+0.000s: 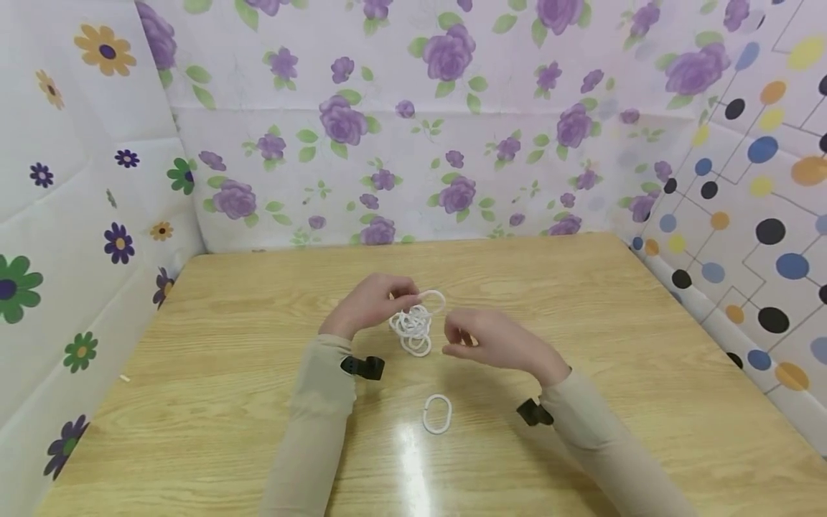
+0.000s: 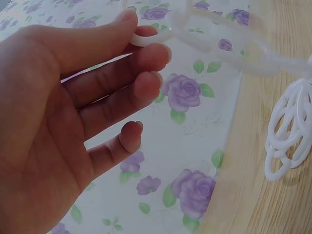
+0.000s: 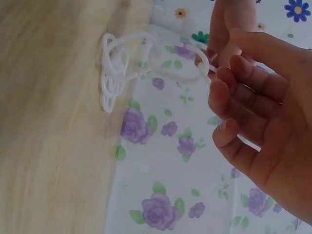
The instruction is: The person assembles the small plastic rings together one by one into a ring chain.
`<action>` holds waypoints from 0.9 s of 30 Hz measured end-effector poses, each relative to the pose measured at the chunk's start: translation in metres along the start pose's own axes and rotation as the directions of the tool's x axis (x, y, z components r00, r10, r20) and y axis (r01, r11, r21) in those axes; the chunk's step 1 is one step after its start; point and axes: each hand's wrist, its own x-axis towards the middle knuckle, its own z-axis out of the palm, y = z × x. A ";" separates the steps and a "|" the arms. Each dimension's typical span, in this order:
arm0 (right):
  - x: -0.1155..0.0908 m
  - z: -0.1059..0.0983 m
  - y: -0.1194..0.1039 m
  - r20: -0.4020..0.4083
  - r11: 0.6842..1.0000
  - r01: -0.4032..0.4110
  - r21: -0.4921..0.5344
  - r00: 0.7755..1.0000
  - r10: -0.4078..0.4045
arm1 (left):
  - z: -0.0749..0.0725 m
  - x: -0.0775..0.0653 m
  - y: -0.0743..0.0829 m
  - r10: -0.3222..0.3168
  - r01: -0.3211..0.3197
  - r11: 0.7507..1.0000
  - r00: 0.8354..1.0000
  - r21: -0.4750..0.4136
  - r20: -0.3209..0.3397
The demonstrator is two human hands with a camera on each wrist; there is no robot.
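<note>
My left hand (image 1: pixel 375 303) pinches a white plastic chain link (image 2: pixel 148 42) between thumb and forefinger, the other fingers loosely bent. From it, joined links stretch to a tangled heap of white chain (image 1: pixel 413 324) on the wooden table, just beside that hand. My right hand (image 1: pixel 494 341) hovers to the right of the heap, fingers loosely curled with nothing in their grasp. In the right wrist view its fingertips (image 3: pixel 218 92) overlap the edge of the raised chain. Nearer to me, a single oval white link (image 1: pixel 449 415) with a small gap in its side lies flat.
The wooden table (image 1: pixel 549 287) reaches back to a wall covering with purple roses (image 1: pixel 449 54). Patterned sheets line the left and right sides. A tiny white piece (image 1: pixel 125 378) lies near the left table edge. Each forearm wears a black wrist camera (image 1: pixel 365 367).
</note>
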 end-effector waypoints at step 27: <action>-0.003 0.022 0.011 0.212 0.969 -0.017 0.248 0.977 -0.038 | -0.004 -0.002 -0.004 -0.007 0.005 0.999 0.999 -0.033 -0.054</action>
